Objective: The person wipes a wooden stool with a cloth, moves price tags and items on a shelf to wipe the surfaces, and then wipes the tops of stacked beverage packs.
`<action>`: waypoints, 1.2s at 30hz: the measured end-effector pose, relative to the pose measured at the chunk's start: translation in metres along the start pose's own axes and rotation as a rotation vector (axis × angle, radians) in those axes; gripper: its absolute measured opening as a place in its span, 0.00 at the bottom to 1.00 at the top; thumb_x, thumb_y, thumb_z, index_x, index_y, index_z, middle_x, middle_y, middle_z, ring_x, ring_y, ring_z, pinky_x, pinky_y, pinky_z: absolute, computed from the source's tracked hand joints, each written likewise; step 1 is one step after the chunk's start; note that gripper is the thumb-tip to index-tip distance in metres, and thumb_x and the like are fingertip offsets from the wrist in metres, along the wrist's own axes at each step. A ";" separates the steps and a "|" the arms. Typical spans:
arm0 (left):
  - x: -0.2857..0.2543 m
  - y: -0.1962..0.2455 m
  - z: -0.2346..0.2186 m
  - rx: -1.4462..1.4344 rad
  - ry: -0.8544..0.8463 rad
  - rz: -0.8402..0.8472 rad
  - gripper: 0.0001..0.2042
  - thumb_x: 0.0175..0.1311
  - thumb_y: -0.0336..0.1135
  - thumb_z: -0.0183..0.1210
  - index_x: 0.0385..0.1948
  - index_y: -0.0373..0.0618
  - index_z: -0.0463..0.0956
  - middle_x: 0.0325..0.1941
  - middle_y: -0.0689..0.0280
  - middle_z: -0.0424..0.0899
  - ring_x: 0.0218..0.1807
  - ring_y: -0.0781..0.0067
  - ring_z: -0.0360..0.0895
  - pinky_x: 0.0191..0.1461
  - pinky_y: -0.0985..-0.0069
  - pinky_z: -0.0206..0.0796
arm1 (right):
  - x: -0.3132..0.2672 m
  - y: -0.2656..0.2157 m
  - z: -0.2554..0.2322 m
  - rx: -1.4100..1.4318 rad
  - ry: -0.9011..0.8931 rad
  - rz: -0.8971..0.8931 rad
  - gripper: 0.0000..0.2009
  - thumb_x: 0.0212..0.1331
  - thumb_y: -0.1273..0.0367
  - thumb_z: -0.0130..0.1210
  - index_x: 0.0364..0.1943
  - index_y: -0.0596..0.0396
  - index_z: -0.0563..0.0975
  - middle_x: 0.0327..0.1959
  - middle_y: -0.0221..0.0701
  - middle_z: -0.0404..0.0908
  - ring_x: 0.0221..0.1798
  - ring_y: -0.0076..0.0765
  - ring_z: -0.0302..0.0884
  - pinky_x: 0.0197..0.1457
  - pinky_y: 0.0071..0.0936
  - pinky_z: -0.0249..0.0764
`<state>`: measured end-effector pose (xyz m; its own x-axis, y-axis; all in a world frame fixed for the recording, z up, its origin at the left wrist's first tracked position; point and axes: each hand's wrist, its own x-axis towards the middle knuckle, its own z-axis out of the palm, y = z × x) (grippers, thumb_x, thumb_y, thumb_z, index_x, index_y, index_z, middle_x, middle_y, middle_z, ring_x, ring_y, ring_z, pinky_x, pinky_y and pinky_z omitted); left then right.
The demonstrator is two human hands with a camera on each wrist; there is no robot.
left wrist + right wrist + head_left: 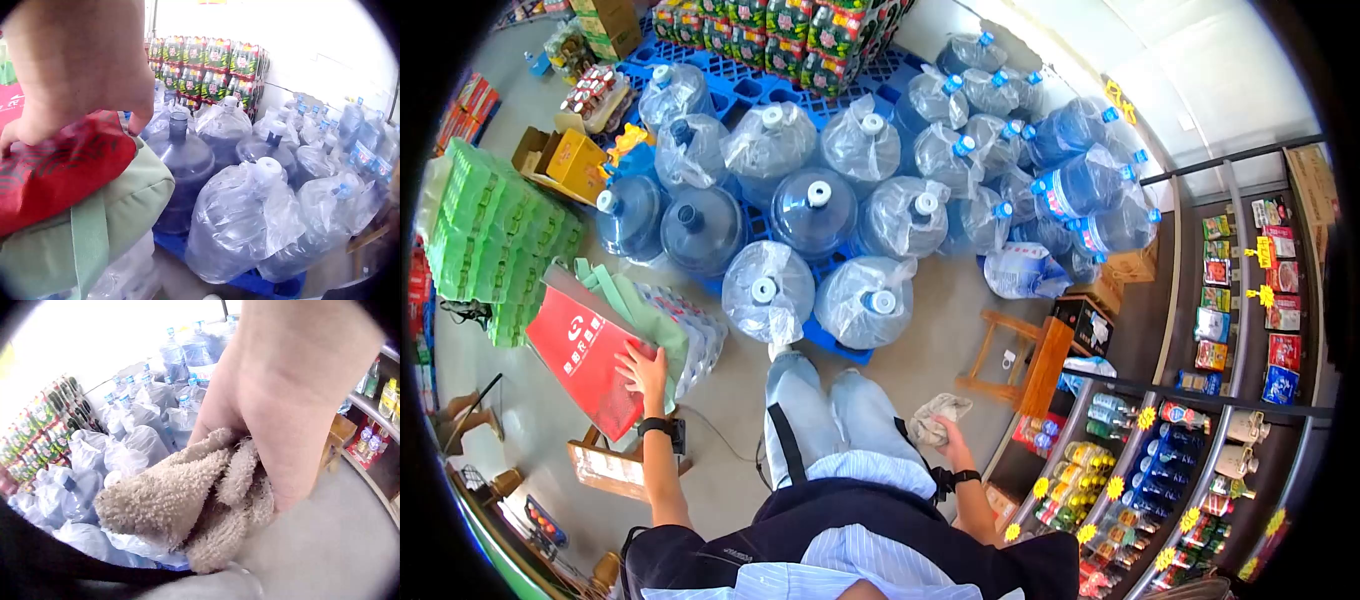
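Observation:
With its fingers spread, my left hand rests on a red bag with white lettering. In the left wrist view the red bag lies over a pale green bag with a strap, and the hand is on top of it. My right hand grips a crumpled beige cloth beside my right leg. Up close in the right wrist view, the cloth is fluffy, with darker smudges in its folds, and it bunches under the hand, hiding the fingertips.
Large water jugs, many in plastic wrap, stand ahead on a blue pallet. Green shrink-wrapped packs are stacked at left. A wooden stool and drink shelves are on the right. A small wooden seat is at left.

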<state>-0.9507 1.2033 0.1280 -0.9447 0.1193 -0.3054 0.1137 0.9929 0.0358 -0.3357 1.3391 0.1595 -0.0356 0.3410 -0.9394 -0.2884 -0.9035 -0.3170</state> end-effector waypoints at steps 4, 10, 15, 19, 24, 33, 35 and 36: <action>-0.010 -0.002 0.007 0.049 0.018 0.042 0.53 0.41 0.57 0.62 0.67 0.54 0.35 0.72 0.53 0.29 0.71 0.41 0.27 0.60 0.32 0.35 | -0.010 0.007 -0.003 0.031 0.052 0.062 0.11 0.49 0.69 0.55 0.39 0.51 0.74 0.37 0.32 0.79 0.40 0.37 0.78 0.45 0.37 0.75; -0.006 0.013 0.005 0.057 -0.038 -0.023 0.53 0.41 0.56 0.64 0.66 0.47 0.37 0.70 0.48 0.31 0.69 0.36 0.27 0.58 0.29 0.35 | -0.031 0.024 0.015 0.146 0.077 -0.004 0.10 0.50 0.69 0.54 0.37 0.51 0.75 0.36 0.30 0.80 0.40 0.37 0.78 0.45 0.33 0.75; 0.009 0.022 -0.002 -0.111 -0.027 -0.125 0.47 0.41 0.55 0.65 0.60 0.40 0.48 0.68 0.43 0.39 0.68 0.30 0.32 0.55 0.25 0.34 | -0.006 0.067 -0.002 0.206 0.086 0.007 0.09 0.49 0.68 0.55 0.36 0.52 0.75 0.36 0.32 0.80 0.40 0.36 0.78 0.45 0.33 0.75; -0.006 0.021 -0.002 -0.081 0.042 -0.066 0.44 0.43 0.52 0.64 0.59 0.39 0.49 0.68 0.43 0.39 0.68 0.31 0.33 0.58 0.28 0.35 | 0.000 0.071 0.005 0.103 0.013 0.019 0.10 0.49 0.69 0.54 0.37 0.53 0.75 0.37 0.33 0.79 0.40 0.38 0.78 0.44 0.36 0.76; -0.019 0.024 -0.002 -0.003 0.007 -0.022 0.48 0.43 0.49 0.64 0.63 0.39 0.43 0.69 0.44 0.37 0.68 0.33 0.32 0.59 0.30 0.36 | 0.017 0.029 0.053 -0.106 0.058 -0.163 0.18 0.46 0.72 0.56 0.45 0.55 0.71 0.40 0.33 0.76 0.42 0.38 0.77 0.45 0.39 0.76; -0.014 0.036 -0.021 -0.031 -0.100 -0.103 0.48 0.41 0.52 0.63 0.62 0.37 0.45 0.69 0.45 0.37 0.70 0.38 0.34 0.60 0.32 0.39 | 0.084 -0.063 0.183 -0.399 -0.016 -0.380 0.33 0.39 0.73 0.60 0.55 0.59 0.61 0.51 0.38 0.71 0.51 0.40 0.71 0.51 0.35 0.71; -0.015 0.034 -0.021 0.002 -0.128 -0.114 0.48 0.42 0.52 0.63 0.62 0.36 0.46 0.70 0.46 0.37 0.70 0.39 0.35 0.61 0.33 0.40 | 0.128 -0.073 0.193 -0.474 -0.047 -0.485 0.34 0.38 0.71 0.61 0.56 0.59 0.61 0.52 0.40 0.70 0.53 0.43 0.70 0.54 0.34 0.68; -0.014 0.034 -0.021 0.022 -0.129 -0.120 0.49 0.42 0.53 0.62 0.63 0.36 0.45 0.69 0.45 0.38 0.70 0.40 0.36 0.61 0.34 0.41 | 0.149 -0.079 0.200 -0.516 -0.053 -0.518 0.36 0.37 0.69 0.62 0.56 0.59 0.60 0.52 0.41 0.71 0.53 0.45 0.70 0.56 0.34 0.66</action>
<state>-0.9398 1.2353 0.1540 -0.9046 -0.0028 -0.4262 0.0106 0.9995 -0.0291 -0.5092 1.5128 0.0705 -0.0669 0.7581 -0.6487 0.2062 -0.6257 -0.7523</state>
